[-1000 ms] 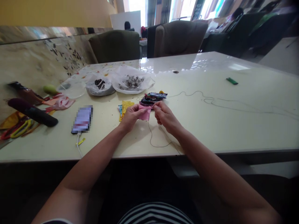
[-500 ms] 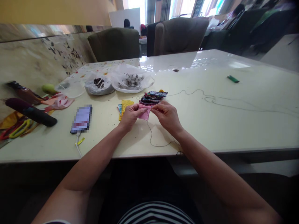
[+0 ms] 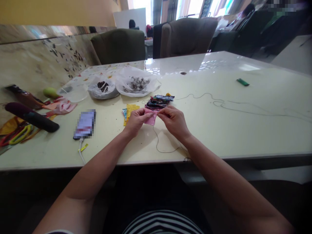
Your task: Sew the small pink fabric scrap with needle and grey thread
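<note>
My left hand [image 3: 133, 123] is closed on a small piece of pink cloth [image 3: 151, 121], pinching it between thumb and fingers. At the cloth's right edge, the thumb and fingertips of my right hand [image 3: 175, 121] are pressed together; whatever they grip is too small to make out. A thin dark thread [image 3: 157, 143] hangs below the cloth and curves over the tabletop toward my right forearm. Just beyond my hands lies a pile of dark patterned cloth pieces [image 3: 159, 102]. Yellow cloth pieces [image 3: 132, 110] rest behind my left hand, with a bit of blue one beside them.
Two white plastic bags, one with dark bits [image 3: 103, 94] and one with grey-white fluff [image 3: 151, 88], stand beyond. A phone [image 3: 84, 125] with its cable lies left. Farther left are a dark purple cylindrical object [image 3: 31, 117] and scissors handles [image 3: 20, 135]. A green lighter [image 3: 243, 82] lies right.
</note>
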{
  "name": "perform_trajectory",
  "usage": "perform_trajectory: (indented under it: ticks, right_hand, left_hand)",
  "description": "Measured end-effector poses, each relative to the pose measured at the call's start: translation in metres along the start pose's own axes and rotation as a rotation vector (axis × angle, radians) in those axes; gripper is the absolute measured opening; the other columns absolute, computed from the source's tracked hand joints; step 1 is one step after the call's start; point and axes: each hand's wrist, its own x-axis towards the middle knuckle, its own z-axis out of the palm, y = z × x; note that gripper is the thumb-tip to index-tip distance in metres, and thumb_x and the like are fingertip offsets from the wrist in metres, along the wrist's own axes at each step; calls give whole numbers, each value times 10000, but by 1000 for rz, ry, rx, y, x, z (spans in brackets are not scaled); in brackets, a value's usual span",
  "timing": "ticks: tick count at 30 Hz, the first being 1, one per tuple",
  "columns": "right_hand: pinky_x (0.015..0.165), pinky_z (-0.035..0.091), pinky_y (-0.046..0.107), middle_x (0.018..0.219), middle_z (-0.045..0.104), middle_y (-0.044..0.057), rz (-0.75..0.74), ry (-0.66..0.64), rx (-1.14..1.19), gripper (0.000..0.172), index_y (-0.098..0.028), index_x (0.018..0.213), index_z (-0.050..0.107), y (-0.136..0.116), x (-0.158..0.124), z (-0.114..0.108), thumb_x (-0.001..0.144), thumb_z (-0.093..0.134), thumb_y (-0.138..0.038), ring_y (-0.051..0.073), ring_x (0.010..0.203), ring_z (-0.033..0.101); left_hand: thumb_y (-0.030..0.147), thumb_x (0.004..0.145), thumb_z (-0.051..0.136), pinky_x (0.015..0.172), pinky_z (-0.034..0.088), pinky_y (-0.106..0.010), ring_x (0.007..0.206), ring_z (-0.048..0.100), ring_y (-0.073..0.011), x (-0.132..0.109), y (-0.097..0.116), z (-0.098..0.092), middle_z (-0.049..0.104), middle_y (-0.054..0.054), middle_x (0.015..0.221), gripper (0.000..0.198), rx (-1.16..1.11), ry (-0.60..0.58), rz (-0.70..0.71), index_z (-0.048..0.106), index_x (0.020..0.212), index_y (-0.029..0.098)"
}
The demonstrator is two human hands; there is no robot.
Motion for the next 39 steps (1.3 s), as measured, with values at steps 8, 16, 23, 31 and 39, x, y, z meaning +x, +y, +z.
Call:
perform_trajectory:
  ticks: [8,16,23,31,39]
  right_hand:
    - [674,423,279,766,597,17,0,-6,4,117,-166,776,738,0,0,0,879,683,-172,142,701,566]
    - [688,419,290,782,602,23,7,-25,14,128,-166,767,724,2,1,0,876,669,-206,146,715,561]
    - [610,359,274,658,564,-28,212,-158,226,200,-168,978,736,7,3,0,836,665,-289,120,608,451]
    - [681,400,282,755,665,26,225,-152,270,227,-152,818,721,4,3,0,819,676,-375,144,712,531]
    - [618,343,270,673,574,-10,175,-140,167,174,-161,799,668,7,3,2,841,630,-325,123,641,460]
  left_hand:
    - [380,659,870,647,437,-245,675,575,-119,-1,2,1,721,-42,754,297,28,-6,13,793,816,139]
    - [377,651,872,655,435,-242,680,573,-116,0,1,0,724,-44,765,302,27,-19,16,797,822,140]
    - [408,676,868,658,428,-242,681,573,-117,0,1,-2,717,-38,768,307,101,-36,51,782,807,145]
    - [423,702,852,647,413,-244,677,557,-117,1,-2,-5,692,-27,755,312,164,-45,84,760,818,148]
    - [451,667,879,658,422,-248,679,564,-118,0,0,-2,696,-35,752,368,124,-47,48,760,817,137]
